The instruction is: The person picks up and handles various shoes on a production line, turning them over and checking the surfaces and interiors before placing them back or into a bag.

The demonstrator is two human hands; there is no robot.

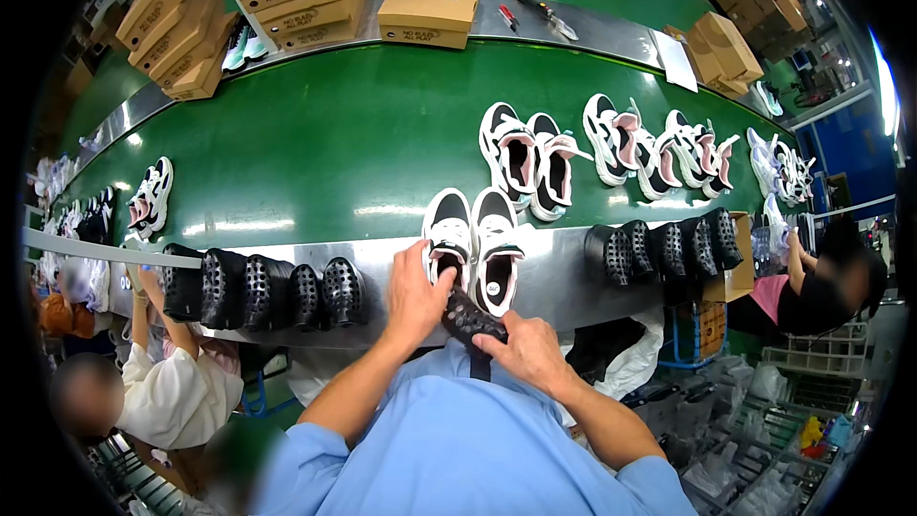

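Right in front of me a pair of white and black sneakers stands at the belt's near edge, toes pointing away: a left sneaker [447,220] and a right sneaker [495,248] with a round pale sticker inside. My left hand [416,298] grips the heel and collar of the left sneaker, thumb at its opening. Between my hands a black shoe form [470,319] with round dots lies tilted, its upper end close to that sneaker's heel. The fingers of my right hand [528,349] are closed around its lower end.
More sneakers [516,158] stand in pairs on the green belt [325,134]. Black dotted forms line the steel ledge [401,248], left [263,289] and right [669,247]. Shoe boxes [430,5] and a utility knife [544,11] lie beyond. Co-workers' arms reach in at left [158,306] and right [798,263].
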